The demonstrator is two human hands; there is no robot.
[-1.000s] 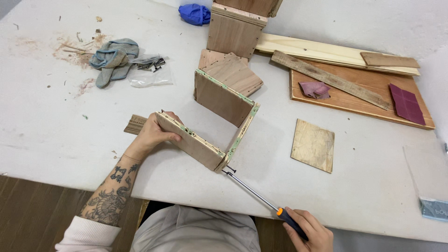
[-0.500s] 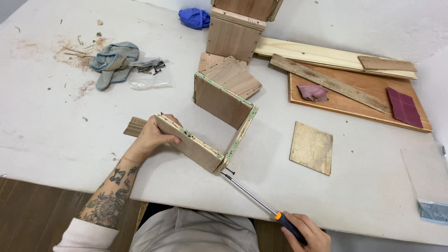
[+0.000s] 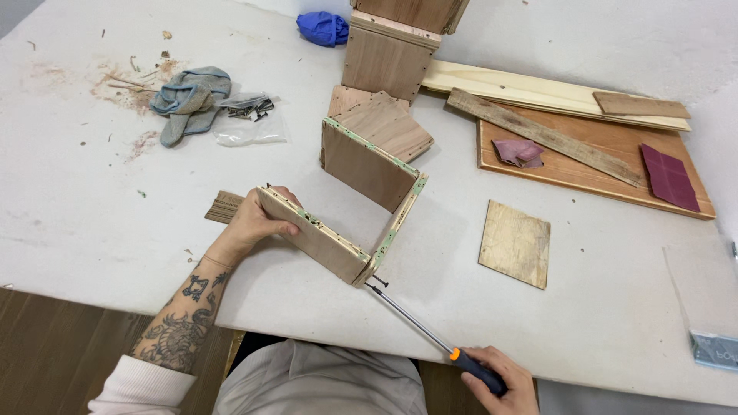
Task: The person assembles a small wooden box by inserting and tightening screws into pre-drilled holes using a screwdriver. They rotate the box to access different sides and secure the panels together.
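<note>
Nearest you, your right hand is closed around the black-and-orange handle of a long steel-shafted screwdriver, whose tip meets a small dark screw at the near corner of the open three-sided wooden box frame. That frame stands on its edges in the middle of the white bench, its top rims marked with pale green patches. Your left hand grips the end of the frame's nearest board, thumb on the outer face and fingers curled over the top edge, just beside a small flat ribbed strip of wood lying on the bench. To the right of the frame, well apart from it, lies a square piece of pale plywood. Behind the frame rest flat brown wooden panels, overlapping each other. Farther left sit a crumpled grey-blue cloth and a clear plastic bag of dark screws, touching each other, near scattered wood shavings. Farther right, a broad reddish-brown board carries a rough wooden slat, a crumpled pinkish sheet of sandpaper and a flat maroon sheet of sandpaper. At the far edge stand a closed wooden box, a long pale pine plank and a bunched blue cloth.
</note>
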